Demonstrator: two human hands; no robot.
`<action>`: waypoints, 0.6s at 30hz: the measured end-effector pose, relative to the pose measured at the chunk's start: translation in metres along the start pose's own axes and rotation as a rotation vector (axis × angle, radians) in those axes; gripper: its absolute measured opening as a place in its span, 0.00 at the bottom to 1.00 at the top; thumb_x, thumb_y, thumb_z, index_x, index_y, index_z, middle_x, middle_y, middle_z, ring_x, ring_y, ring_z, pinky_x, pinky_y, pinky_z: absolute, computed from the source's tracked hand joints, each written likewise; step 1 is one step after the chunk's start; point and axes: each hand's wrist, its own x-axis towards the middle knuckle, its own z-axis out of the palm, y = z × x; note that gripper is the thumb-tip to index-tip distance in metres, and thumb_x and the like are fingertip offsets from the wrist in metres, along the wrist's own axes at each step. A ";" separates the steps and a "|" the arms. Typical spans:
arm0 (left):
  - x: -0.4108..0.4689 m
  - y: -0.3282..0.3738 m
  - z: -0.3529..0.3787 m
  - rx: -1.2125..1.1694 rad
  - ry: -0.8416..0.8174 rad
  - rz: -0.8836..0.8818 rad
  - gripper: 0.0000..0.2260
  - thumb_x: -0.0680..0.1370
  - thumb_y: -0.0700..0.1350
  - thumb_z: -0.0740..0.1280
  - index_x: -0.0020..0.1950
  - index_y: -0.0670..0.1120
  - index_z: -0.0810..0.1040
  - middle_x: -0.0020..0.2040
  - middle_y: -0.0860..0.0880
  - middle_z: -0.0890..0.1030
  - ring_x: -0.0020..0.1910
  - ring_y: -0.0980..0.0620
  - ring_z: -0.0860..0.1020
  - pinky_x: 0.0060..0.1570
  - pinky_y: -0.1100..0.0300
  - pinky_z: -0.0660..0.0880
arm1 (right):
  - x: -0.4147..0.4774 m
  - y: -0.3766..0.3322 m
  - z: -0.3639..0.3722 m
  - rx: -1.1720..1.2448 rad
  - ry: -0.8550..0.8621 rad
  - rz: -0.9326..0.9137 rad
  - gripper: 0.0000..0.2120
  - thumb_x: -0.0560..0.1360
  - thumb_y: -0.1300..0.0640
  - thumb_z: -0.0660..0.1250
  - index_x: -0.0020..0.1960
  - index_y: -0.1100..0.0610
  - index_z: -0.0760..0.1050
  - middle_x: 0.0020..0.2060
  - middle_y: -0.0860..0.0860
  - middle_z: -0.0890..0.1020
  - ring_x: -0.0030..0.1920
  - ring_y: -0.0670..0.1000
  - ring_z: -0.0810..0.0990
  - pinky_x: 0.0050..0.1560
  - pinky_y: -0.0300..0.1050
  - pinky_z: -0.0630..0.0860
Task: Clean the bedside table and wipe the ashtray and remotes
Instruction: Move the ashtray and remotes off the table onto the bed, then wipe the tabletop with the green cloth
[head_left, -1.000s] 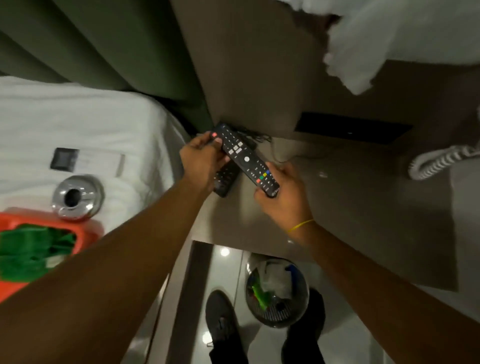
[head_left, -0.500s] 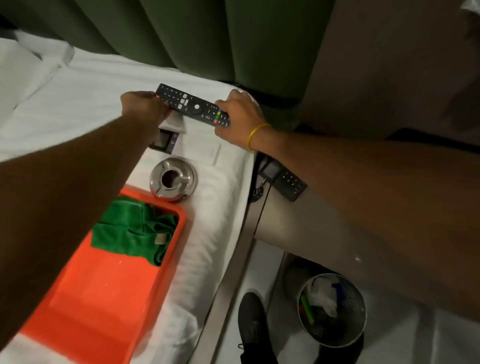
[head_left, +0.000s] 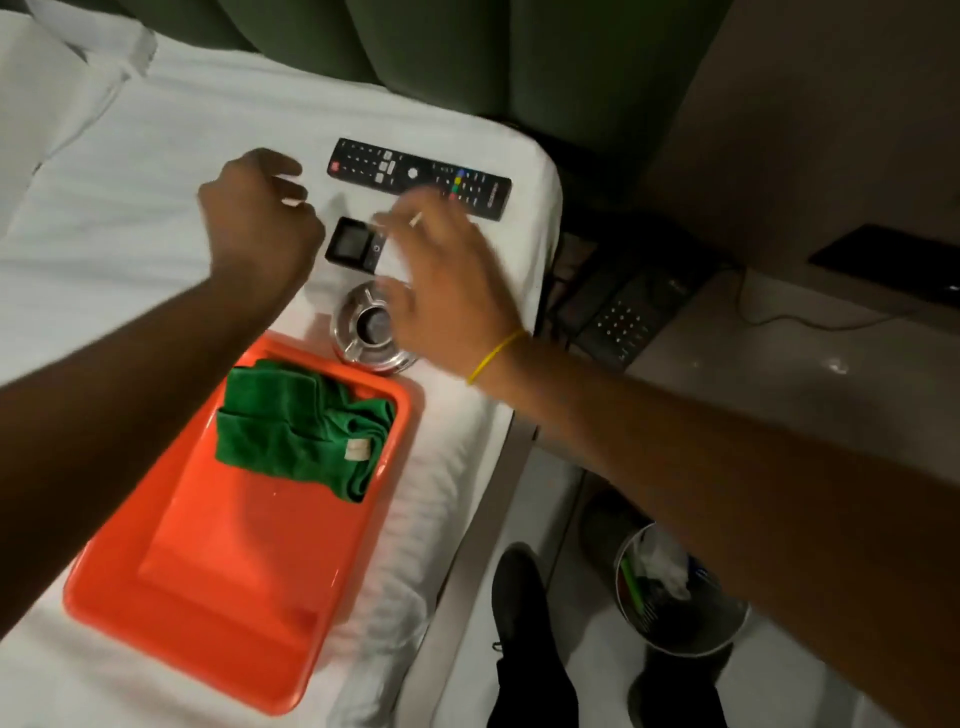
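Note:
A long black TV remote (head_left: 415, 175) lies flat on the white bed near its right corner, free of both hands. Just below it is a white remote with a small dark screen (head_left: 350, 244), and below that a round metal ashtray (head_left: 363, 332). My left hand (head_left: 260, 223) hovers left of the small remote with fingers loosely curled and nothing in it. My right hand (head_left: 447, 280) is spread open above the ashtray and blurred by motion. A second black remote (head_left: 623, 317) lies on the bedside table (head_left: 753, 379) at the right.
An orange tray (head_left: 218, 571) with a folded green cloth (head_left: 301, 426) sits on the bed below the ashtray. A wire waste bin (head_left: 675, 587) with rubbish stands on the floor beside my shoes. A green headboard runs along the top.
Both hands have put the long black remote down on the bed and let go. They are pulling back toward me, the right hand now over the ashtray.

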 end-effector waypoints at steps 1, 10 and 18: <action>-0.021 -0.008 -0.014 0.042 -0.004 0.055 0.19 0.73 0.37 0.64 0.63 0.46 0.82 0.51 0.49 0.86 0.45 0.63 0.82 0.50 0.75 0.69 | -0.019 -0.027 0.004 0.086 -0.043 -0.020 0.17 0.68 0.58 0.68 0.56 0.62 0.80 0.54 0.60 0.79 0.51 0.63 0.78 0.50 0.58 0.77; -0.157 -0.111 -0.027 0.120 -0.204 -0.223 0.22 0.75 0.48 0.76 0.63 0.38 0.78 0.55 0.35 0.85 0.55 0.33 0.84 0.50 0.45 0.78 | -0.134 -0.128 0.065 -0.198 -0.397 0.101 0.15 0.79 0.59 0.57 0.62 0.60 0.75 0.59 0.61 0.75 0.57 0.65 0.73 0.61 0.63 0.66; -0.150 -0.116 -0.016 -0.304 -0.284 -0.634 0.12 0.67 0.50 0.70 0.44 0.44 0.80 0.43 0.37 0.81 0.43 0.42 0.79 0.43 0.50 0.75 | -0.120 -0.131 0.067 -0.219 -0.530 0.211 0.15 0.78 0.52 0.60 0.62 0.55 0.73 0.58 0.56 0.76 0.60 0.62 0.73 0.63 0.58 0.68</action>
